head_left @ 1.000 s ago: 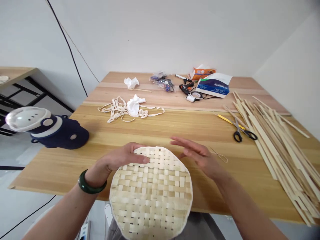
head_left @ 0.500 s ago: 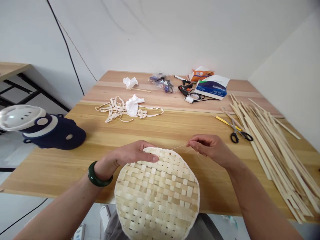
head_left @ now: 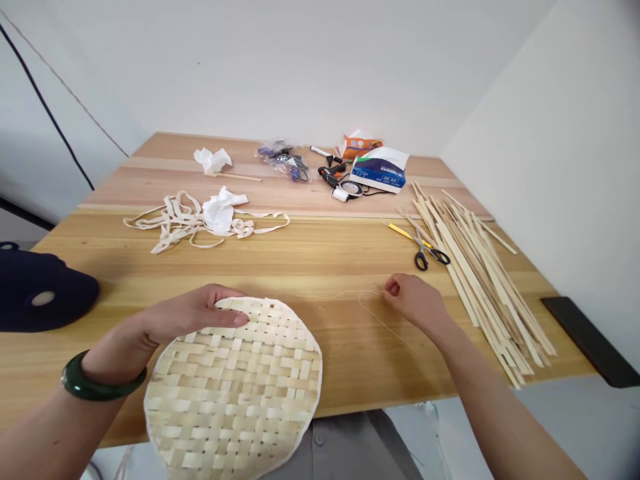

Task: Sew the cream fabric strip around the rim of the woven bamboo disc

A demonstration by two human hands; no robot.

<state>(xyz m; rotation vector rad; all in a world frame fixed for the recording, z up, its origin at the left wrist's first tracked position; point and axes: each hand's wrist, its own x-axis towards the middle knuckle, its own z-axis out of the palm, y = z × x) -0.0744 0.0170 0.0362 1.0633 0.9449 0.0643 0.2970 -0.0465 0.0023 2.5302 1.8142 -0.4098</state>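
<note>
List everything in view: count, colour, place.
woven bamboo disc: 1, straw, near table edge
thin thread: 1, pale, by right hand
bamboo strips: many, pale, table's right
scissors: 1, black handles, beside strips
crumpled tissues: 2, white, mid-table and far
strip tangle: 1, cream, mid-left
glue gun: 1, black, far
printed packet: 1, blue-white, far
navy object: 1, navy, left edge
bangle: 1, green, left wrist
left hand: 1, on disc rim
right hand: 1, pinching thread
</note>
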